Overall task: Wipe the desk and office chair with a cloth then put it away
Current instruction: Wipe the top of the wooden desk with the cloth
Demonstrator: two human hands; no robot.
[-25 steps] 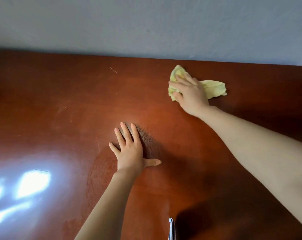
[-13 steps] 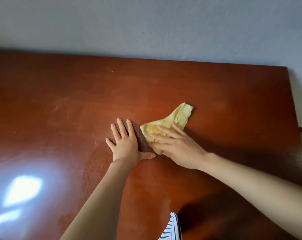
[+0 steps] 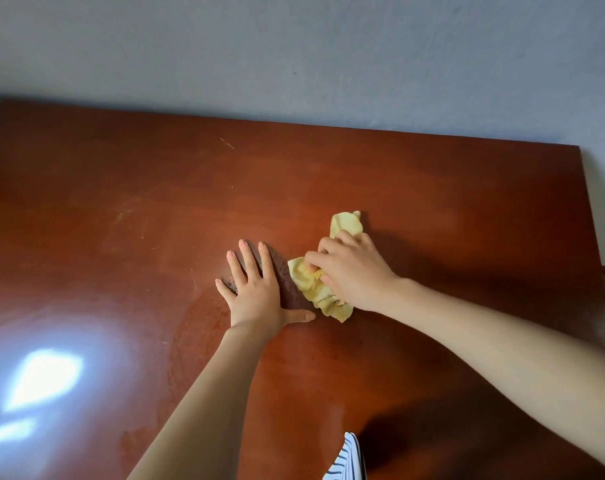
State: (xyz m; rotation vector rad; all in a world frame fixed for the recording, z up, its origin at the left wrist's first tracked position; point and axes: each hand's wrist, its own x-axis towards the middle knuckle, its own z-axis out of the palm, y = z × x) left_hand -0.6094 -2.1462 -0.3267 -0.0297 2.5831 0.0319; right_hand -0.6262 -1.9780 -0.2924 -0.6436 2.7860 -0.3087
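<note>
Right hand [image 3: 354, 271] bunches the yellow cloth [image 3: 316, 289] against the desk [image 3: 467, 209], gathering it for wiping; left hand [image 3: 257, 289], fingers spread flat just beside it, apparently braces the body.

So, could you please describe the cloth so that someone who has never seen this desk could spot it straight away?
Start from the wide red-brown desk set against the grey wall. Near its middle, the right hand grips a crumpled cloth, just beside the flat left hand. It is the only pale yellow, soft thing there.
</note>
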